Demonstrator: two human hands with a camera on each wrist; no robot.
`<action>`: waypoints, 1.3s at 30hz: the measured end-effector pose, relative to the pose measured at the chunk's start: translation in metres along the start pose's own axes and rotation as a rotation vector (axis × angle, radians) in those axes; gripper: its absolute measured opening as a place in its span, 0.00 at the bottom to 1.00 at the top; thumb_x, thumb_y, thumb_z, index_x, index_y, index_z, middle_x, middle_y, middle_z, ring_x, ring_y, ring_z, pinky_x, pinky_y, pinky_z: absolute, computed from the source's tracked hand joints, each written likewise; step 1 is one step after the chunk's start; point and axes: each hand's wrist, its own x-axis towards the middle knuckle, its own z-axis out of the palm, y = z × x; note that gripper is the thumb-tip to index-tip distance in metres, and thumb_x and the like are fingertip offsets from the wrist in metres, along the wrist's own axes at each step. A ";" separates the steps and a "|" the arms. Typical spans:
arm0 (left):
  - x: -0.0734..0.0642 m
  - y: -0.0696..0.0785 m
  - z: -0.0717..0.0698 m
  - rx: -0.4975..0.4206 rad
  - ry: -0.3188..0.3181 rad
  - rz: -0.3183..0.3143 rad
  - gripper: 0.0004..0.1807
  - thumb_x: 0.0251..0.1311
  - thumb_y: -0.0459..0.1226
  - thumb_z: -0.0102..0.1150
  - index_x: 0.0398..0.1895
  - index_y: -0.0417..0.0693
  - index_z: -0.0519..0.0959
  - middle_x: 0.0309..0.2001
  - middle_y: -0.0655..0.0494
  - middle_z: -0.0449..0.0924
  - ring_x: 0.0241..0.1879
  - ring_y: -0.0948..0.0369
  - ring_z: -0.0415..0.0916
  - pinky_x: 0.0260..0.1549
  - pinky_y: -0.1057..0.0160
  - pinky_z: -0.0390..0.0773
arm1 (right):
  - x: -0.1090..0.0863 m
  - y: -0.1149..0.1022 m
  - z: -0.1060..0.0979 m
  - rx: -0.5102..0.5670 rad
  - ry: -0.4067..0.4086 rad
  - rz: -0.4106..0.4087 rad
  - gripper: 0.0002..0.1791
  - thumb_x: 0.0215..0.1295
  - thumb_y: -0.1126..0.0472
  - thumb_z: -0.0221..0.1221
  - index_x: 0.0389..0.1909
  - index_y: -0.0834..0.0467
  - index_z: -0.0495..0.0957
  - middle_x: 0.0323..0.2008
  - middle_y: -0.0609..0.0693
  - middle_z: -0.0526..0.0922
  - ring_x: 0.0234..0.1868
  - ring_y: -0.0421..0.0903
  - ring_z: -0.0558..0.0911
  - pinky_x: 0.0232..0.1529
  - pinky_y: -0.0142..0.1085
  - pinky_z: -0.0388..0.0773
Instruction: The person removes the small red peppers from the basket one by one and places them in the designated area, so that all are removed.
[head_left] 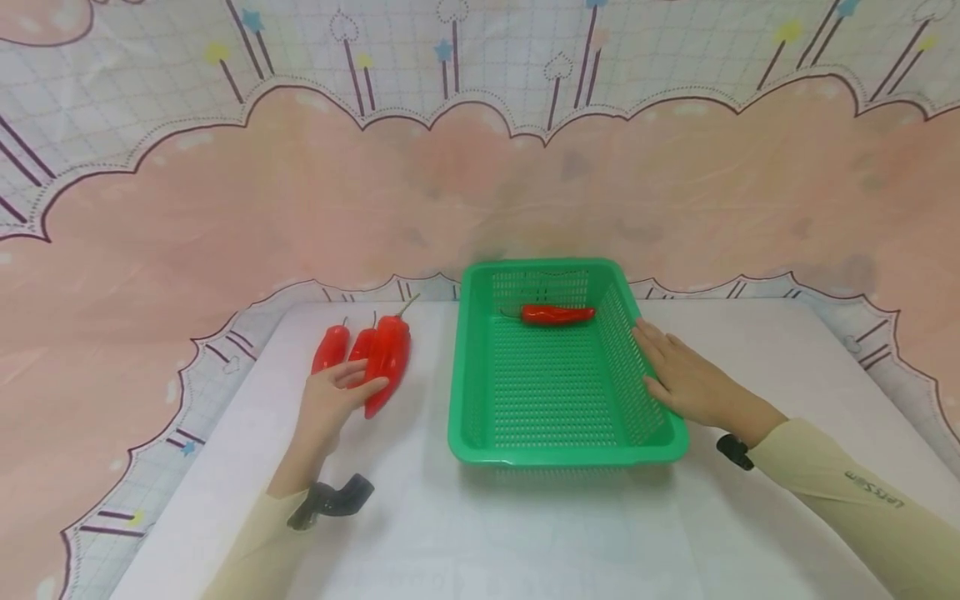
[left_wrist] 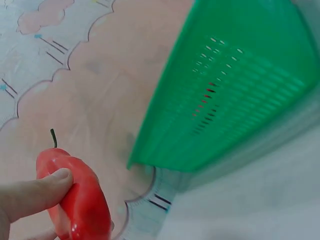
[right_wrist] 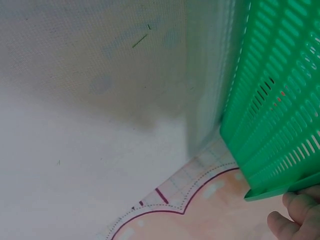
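My left hand (head_left: 335, 396) pinches a large red chili pepper (head_left: 388, 354) between thumb and fingers. In the left wrist view the thumb presses against the side of the red chili pepper (left_wrist: 82, 200), whose green stem points up. Two more red peppers lie just beyond the hand, an outer one (head_left: 331, 348) and one (head_left: 363, 343) partly hidden behind the held pepper. My right hand (head_left: 693, 379) rests on the right rim of a green plastic basket (head_left: 566, 456), fingers fairly straight along it. Inside the basket, toward the far end, lies another red pepper (head_left: 557, 315).
The basket's slotted wall (right_wrist: 285, 90) stands close beside the right hand. A white table surface (head_left: 450, 533) extends in front, and a patterned pink and white cloth (head_left: 360, 200) rises behind the table's far edge.
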 end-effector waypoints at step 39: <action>-0.021 -0.081 0.006 0.107 0.022 -0.165 0.44 0.47 0.61 0.63 0.63 0.45 0.67 0.61 0.43 0.68 0.57 0.45 0.66 0.49 0.54 0.78 | -0.001 0.003 0.001 0.012 -0.001 -0.014 0.37 0.69 0.57 0.45 0.71 0.70 0.42 0.73 0.66 0.44 0.73 0.63 0.49 0.69 0.58 0.52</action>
